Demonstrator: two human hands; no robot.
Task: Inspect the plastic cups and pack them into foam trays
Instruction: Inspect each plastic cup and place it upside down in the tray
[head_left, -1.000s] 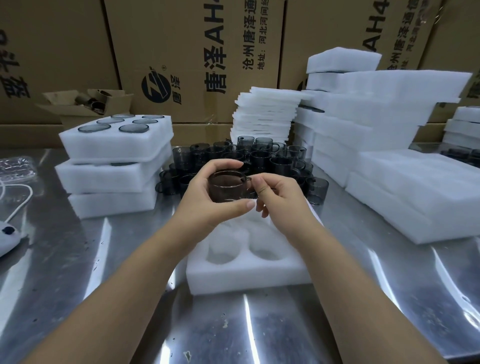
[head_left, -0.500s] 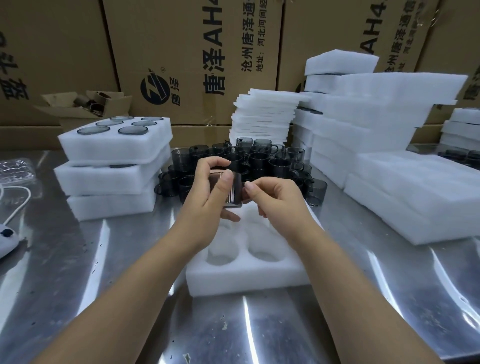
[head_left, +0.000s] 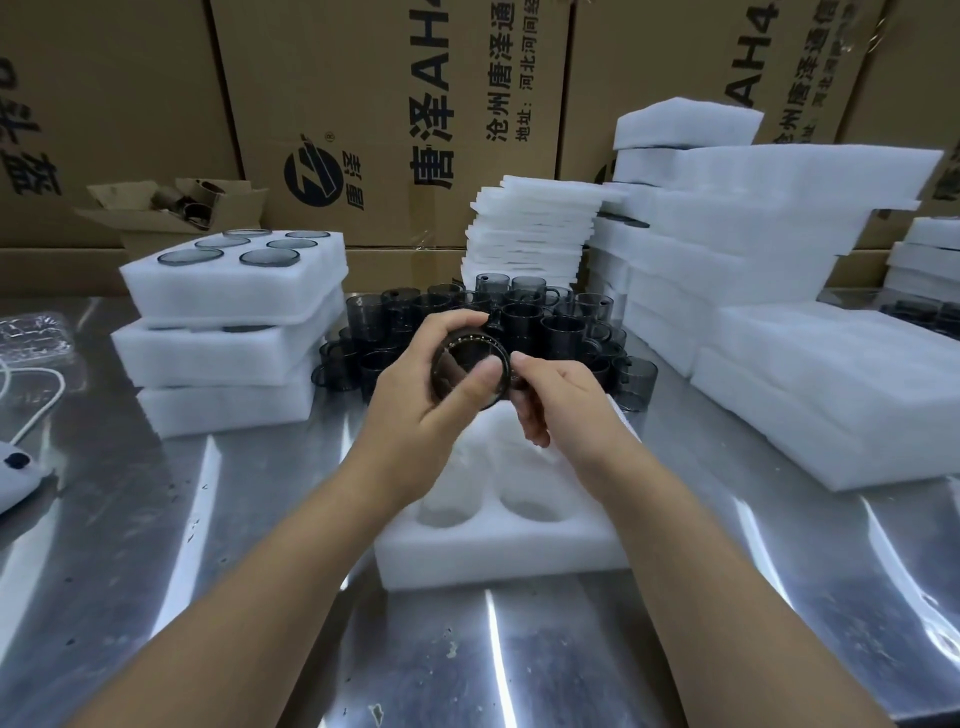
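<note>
A smoky dark plastic cup (head_left: 464, 364) is held above a white foam tray (head_left: 498, 551), tipped on its side with its round mouth facing me. My left hand (head_left: 415, 395) grips the cup's body, thumb across the rim. My right hand (head_left: 556, 400) pinches the cup's handle side from the right. The tray lies on the steel table directly under my hands, and two of its round pockets show with nothing in them. Behind my hands stands a cluster of several more dark cups (head_left: 524, 322).
Stacked foam trays holding cups (head_left: 234, 291) sit at the left. Thin foam sheets (head_left: 530, 234) and tall stacks of foam trays (head_left: 753, 249) fill the back and right. Cardboard boxes (head_left: 389, 104) line the rear. A white cable and device (head_left: 15, 467) lie at the far left.
The cup has been turned in my hands from upright to lying on its side, then round so its mouth faces me. Both hands stayed in about the same place.
</note>
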